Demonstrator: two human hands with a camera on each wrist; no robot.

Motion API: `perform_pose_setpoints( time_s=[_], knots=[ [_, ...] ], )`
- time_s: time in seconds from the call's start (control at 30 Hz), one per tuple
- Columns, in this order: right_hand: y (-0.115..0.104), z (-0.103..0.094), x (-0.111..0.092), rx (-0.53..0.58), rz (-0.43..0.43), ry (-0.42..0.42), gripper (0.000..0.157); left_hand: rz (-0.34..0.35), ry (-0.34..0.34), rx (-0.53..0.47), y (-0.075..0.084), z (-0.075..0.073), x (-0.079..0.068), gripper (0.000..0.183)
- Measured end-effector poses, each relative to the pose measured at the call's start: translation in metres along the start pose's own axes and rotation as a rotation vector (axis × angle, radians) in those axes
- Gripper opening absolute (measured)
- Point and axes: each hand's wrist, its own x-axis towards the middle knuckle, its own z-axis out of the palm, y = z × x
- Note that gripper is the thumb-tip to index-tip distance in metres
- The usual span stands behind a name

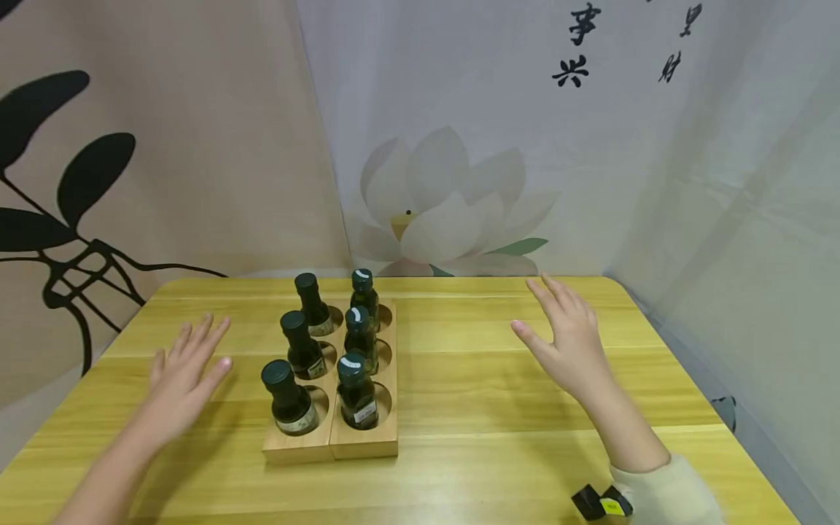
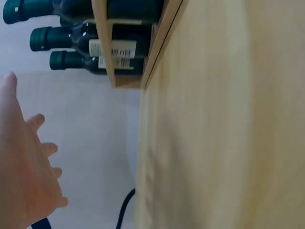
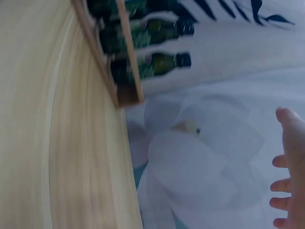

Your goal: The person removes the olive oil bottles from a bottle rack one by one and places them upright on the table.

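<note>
Several dark green glass bottles with dark caps, such as the front left bottle [image 1: 289, 399] and the front right bottle [image 1: 357, 394], stand in round holes of two wooden racks [image 1: 364, 443] set side by side. Left of the racks my left hand [image 1: 187, 379] hovers with its fingers spread, holding nothing. To their right, further off, my right hand [image 1: 569, 343] is raised over the table, fingers apart and holding nothing. In the left wrist view a bottle [image 2: 86, 39] shows a white label. A bottle [image 3: 157, 66] also appears in the right wrist view, beyond my right thumb.
The racks stand on a light wooden table [image 1: 472, 408]. Behind it hangs a pale cloth [image 1: 459, 87] printed with a lotus, black leaves and characters. A black strap with a yellow tag [image 1: 612, 506] lies by the right sleeve [image 1: 663, 492].
</note>
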Motion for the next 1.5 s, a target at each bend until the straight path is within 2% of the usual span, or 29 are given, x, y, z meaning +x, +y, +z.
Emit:
perform_pose_setpoints(
  time_s=[0.17,0.33,0.57,0.83,1.0,1.17,1.5],
  knots=[
    [-0.026,0.013,0.000,0.103,-0.071,0.067,0.059,0.047,0.027,-0.206,0.010,0.013,-0.009,0.057],
    [-0.049,0.028,-0.001,0.199,-0.123,0.078,0.058,0.073,0.017,-0.373,0.019,0.024,-0.016,0.057],
    [-0.080,0.046,-0.003,0.307,-0.153,0.053,0.057,-0.002,-0.093,-0.575,0.025,0.036,-0.026,0.055],
    [-0.106,0.066,-0.002,0.397,-0.189,0.011,0.054,-0.006,-0.154,-0.645,0.020,0.052,-0.035,0.061],
    [-0.121,0.075,-0.001,0.447,-0.194,-0.019,0.054,-0.026,-0.176,-0.673,0.011,0.060,-0.040,0.074],
    [-0.136,0.085,0.000,0.486,-0.161,-0.061,0.054,-0.096,-0.220,-0.627,0.008,0.061,-0.042,0.090],
    [-0.150,0.101,-0.001,0.485,-0.067,-0.172,0.054,-0.090,-0.230,-0.561,0.012,0.063,-0.042,0.098]
  ],
)
